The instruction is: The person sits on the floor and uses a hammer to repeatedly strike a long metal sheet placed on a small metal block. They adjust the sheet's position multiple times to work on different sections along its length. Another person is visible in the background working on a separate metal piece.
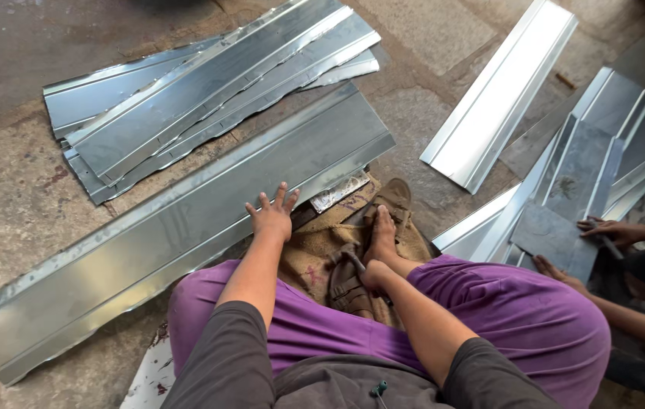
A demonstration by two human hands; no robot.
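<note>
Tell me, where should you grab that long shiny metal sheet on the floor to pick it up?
Probably by the near long edge of the long metal sheet, coming from the person's side, where the left hand already rests. That edge is folded into a lip, likely giving fingers a rounder grip than a cut end. The right hand holds a hammer.

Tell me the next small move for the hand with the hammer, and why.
Probably lift the hammer toward the near edge of the long metal sheet. The left hand already presses flat on that edge, pinning it, while the right hand grips the handle low over the burlap sack, away from the sheet.
</note>
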